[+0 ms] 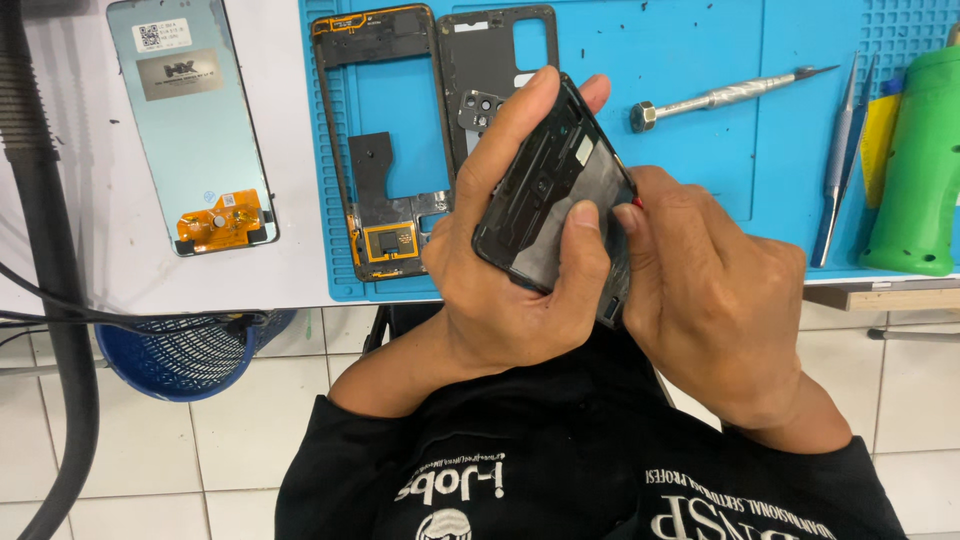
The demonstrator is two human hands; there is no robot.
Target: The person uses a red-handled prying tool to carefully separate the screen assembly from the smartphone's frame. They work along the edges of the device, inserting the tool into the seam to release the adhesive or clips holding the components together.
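Gripping a dark phone body [548,205] above the front edge of the bench [110,270], the left hand [510,270] wraps it with fingers behind and thumb on its face, while the right hand [715,300] closes on its right edge, a small red bit showing at the fingertips. Behind the hands, on the blue mat [680,160], lie a phone frame [385,150], a black back cover [480,60], a screwdriver [725,95], tweezers [835,165] and a green bottle [920,170]. A display panel [190,125] rests on the white bench to the left.
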